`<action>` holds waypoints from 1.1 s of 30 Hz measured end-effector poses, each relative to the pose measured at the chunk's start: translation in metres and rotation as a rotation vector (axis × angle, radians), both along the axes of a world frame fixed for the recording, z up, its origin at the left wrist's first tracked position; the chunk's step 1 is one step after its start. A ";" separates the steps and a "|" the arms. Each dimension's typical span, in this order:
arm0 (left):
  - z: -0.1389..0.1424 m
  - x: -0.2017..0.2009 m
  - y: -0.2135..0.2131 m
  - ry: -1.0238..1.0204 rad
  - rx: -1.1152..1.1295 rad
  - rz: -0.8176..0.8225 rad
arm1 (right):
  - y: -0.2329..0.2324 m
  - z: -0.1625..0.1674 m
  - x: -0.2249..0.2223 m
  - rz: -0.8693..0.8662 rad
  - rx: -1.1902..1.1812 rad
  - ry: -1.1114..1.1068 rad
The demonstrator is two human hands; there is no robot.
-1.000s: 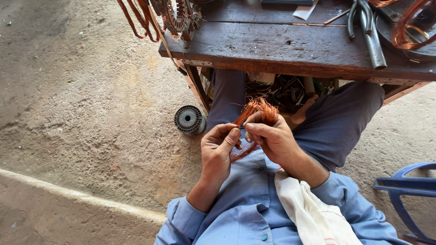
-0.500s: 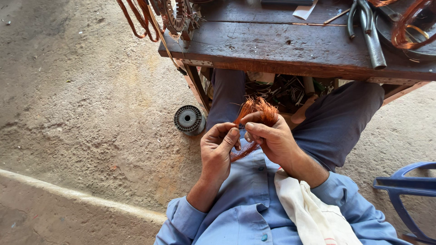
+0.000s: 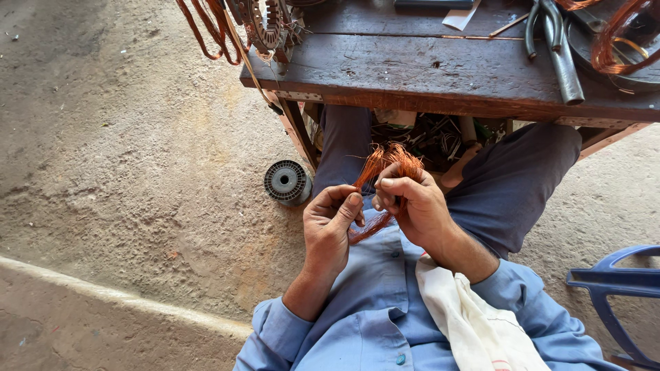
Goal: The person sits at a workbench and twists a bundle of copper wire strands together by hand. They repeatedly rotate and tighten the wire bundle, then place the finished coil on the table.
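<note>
We pinch the frayed orange bundle of thin copper wire between our left hand and right hand, both closed on it, teasing strands apart; careful fingertip separation seems needed.

Single head-worn view, looking steeply down from above the seated person; close to the hands at frame centre; the counter, near edge toward the camera, spans the top right; bare floor fills the left; no second view.
</note>
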State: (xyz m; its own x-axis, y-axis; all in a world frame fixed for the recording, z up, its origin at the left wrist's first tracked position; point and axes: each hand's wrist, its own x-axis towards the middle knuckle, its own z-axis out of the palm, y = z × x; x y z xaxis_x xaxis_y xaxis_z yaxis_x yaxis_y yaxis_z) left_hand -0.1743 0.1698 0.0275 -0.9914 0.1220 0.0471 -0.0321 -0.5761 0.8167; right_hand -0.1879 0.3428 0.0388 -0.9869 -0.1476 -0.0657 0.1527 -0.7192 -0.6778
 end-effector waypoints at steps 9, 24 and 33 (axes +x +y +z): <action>0.003 0.002 0.001 0.010 0.004 -0.007 | -0.001 0.004 0.004 0.051 0.091 -0.003; 0.003 0.002 -0.002 -0.003 0.029 0.006 | -0.001 0.003 0.005 0.113 0.010 0.140; 0.001 0.003 0.003 0.006 0.031 -0.012 | -0.005 -0.004 0.004 0.060 0.097 0.006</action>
